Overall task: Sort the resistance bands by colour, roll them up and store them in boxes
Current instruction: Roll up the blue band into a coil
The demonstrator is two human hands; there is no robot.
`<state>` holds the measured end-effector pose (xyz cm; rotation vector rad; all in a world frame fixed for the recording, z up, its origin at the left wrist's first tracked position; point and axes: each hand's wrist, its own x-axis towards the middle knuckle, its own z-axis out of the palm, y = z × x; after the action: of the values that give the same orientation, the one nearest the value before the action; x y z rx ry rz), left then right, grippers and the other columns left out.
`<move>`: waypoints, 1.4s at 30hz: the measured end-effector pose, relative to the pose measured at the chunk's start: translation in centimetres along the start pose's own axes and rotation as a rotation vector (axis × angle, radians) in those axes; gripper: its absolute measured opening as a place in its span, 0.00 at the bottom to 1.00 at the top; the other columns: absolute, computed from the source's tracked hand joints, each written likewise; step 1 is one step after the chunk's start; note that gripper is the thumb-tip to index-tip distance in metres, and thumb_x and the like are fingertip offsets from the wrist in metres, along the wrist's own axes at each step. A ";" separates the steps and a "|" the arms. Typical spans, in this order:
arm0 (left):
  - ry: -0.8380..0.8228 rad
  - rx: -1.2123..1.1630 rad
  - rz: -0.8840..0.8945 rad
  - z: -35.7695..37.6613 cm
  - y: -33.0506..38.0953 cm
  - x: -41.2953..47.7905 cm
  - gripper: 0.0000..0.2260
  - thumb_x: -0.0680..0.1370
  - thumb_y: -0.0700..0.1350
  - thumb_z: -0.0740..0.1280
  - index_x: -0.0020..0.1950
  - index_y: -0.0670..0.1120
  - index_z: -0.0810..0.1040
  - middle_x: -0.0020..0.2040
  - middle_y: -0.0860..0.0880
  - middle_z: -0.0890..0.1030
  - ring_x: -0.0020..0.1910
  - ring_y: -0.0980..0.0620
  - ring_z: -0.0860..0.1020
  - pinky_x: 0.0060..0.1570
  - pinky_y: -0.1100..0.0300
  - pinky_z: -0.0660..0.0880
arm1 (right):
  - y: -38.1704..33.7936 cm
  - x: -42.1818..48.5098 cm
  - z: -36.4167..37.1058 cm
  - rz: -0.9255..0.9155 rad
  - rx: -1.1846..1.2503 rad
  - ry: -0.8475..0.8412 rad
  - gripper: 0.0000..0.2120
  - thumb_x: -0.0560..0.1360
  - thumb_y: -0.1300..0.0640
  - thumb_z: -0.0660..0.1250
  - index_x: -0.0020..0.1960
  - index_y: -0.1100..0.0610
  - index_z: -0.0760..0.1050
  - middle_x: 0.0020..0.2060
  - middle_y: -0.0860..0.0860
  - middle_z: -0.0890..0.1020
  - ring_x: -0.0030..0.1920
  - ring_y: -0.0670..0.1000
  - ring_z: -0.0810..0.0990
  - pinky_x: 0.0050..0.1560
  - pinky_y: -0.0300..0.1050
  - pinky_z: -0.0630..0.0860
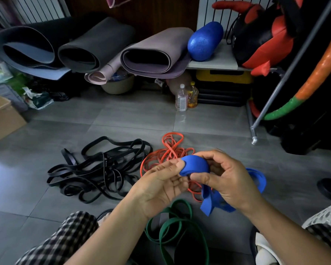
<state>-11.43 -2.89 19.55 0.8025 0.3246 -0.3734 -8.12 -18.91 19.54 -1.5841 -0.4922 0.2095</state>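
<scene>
Below both wrists, nearest the body, green bands [177, 222] lie loose on the floor. Between the hands sits the blue band [196, 166], part-wound into a fat roll. The right hand [229, 180] curls its fingers over the top with the thumb beneath. The left hand [161, 184] pinches the roll's end, thumb on top, fingers nearly flat under it. The unwound tail hangs under the right palm and loops out past that wrist. It looks light, soft and springy, likely to unwind if released, so it seems best gripped across the roll's full width with the tail kept taut. Just beyond the fingertips lie orange bands [170, 150], with black bands [103, 169] off to the left hand's outer side. A cardboard box [2, 119] stands far beyond those.
</scene>
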 end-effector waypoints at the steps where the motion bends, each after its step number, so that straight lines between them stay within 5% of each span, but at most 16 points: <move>1: 0.020 -0.014 0.024 0.3 -0.1 -0.1 0.08 0.69 0.40 0.69 0.46 0.41 0.75 0.35 0.45 0.79 0.30 0.53 0.78 0.34 0.64 0.78 | 0.2 0.1 0.1 -0.011 -0.043 0.028 0.16 0.58 0.47 0.75 0.45 0.39 0.80 0.44 0.49 0.80 0.44 0.47 0.81 0.45 0.35 0.76; 3: 0.093 0.120 0.174 0.7 -0.7 0.1 0.04 0.70 0.37 0.67 0.43 0.43 0.73 0.36 0.46 0.79 0.29 0.54 0.77 0.33 0.64 0.77 | 0.4 0.1 0.2 -0.019 -0.151 0.058 0.16 0.58 0.42 0.72 0.45 0.35 0.78 0.45 0.46 0.78 0.44 0.46 0.79 0.47 0.35 0.75; 7: 0.271 0.873 0.675 0.4 -0.7 0.3 0.07 0.72 0.39 0.69 0.44 0.52 0.78 0.40 0.51 0.74 0.36 0.60 0.74 0.41 0.69 0.71 | 0.2 0.4 -0.3 -0.009 -0.330 0.041 0.16 0.58 0.44 0.76 0.45 0.39 0.78 0.44 0.43 0.77 0.43 0.45 0.78 0.46 0.35 0.74; 9: 0.226 1.059 0.714 0.2 -0.5 0.1 0.10 0.73 0.39 0.68 0.47 0.56 0.79 0.42 0.53 0.76 0.42 0.59 0.76 0.45 0.70 0.72 | 0.0 0.4 -0.7 0.011 -0.333 0.025 0.15 0.59 0.45 0.77 0.44 0.40 0.79 0.43 0.43 0.78 0.43 0.46 0.78 0.46 0.38 0.74; 14: 0.026 0.859 0.359 0.7 0.2 -1.0 0.20 0.66 0.29 0.73 0.55 0.45 0.77 0.36 0.54 0.80 0.35 0.59 0.79 0.42 0.69 0.75 | -0.8 0.4 -0.8 0.078 -0.197 -0.028 0.13 0.57 0.50 0.72 0.42 0.43 0.80 0.38 0.45 0.78 0.37 0.40 0.77 0.37 0.30 0.72; 19: 0.081 0.848 0.403 1.1 0.3 -1.0 0.16 0.65 0.28 0.73 0.49 0.42 0.79 0.34 0.52 0.79 0.31 0.60 0.77 0.36 0.69 0.75 | -0.7 0.0 0.0 0.134 -0.067 0.020 0.14 0.54 0.50 0.73 0.40 0.44 0.81 0.40 0.45 0.78 0.42 0.41 0.78 0.46 0.31 0.74; 24: 0.014 0.759 0.393 1.2 0.0 -1.2 0.13 0.67 0.29 0.72 0.48 0.42 0.81 0.38 0.45 0.82 0.37 0.48 0.80 0.44 0.57 0.79 | -0.6 -0.2 0.4 0.145 -0.017 0.054 0.17 0.53 0.48 0.73 0.42 0.44 0.82 0.44 0.46 0.77 0.49 0.44 0.78 0.51 0.36 0.75; 28: -0.030 0.568 0.344 1.6 0.0 -1.4 0.13 0.65 0.31 0.71 0.48 0.43 0.81 0.35 0.49 0.83 0.32 0.54 0.80 0.36 0.66 0.76 | -0.6 -0.4 0.4 0.121 0.010 0.068 0.17 0.56 0.47 0.72 0.45 0.40 0.82 0.48 0.46 0.78 0.51 0.47 0.79 0.51 0.38 0.75; 34: 0.018 0.383 0.373 1.1 0.3 -1.2 0.15 0.61 0.36 0.72 0.47 0.42 0.81 0.37 0.46 0.83 0.34 0.53 0.81 0.39 0.64 0.78 | -0.6 -0.2 -0.3 0.110 -0.084 -0.036 0.20 0.64 0.48 0.69 0.56 0.43 0.76 0.50 0.39 0.77 0.55 0.40 0.78 0.58 0.36 0.72; 42: 0.025 0.277 0.342 1.1 -0.4 -0.9 0.17 0.65 0.34 0.73 0.52 0.41 0.79 0.42 0.47 0.82 0.38 0.54 0.81 0.40 0.65 0.77 | 0.0 -0.4 0.0 0.012 -0.120 0.008 0.15 0.59 0.37 0.70 0.45 0.34 0.79 0.47 0.41 0.78 0.48 0.45 0.80 0.51 0.36 0.76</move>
<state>-12.24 -3.78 20.33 1.1152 0.1550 -0.0862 -8.47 -19.08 19.44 -1.7050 -0.4972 0.1858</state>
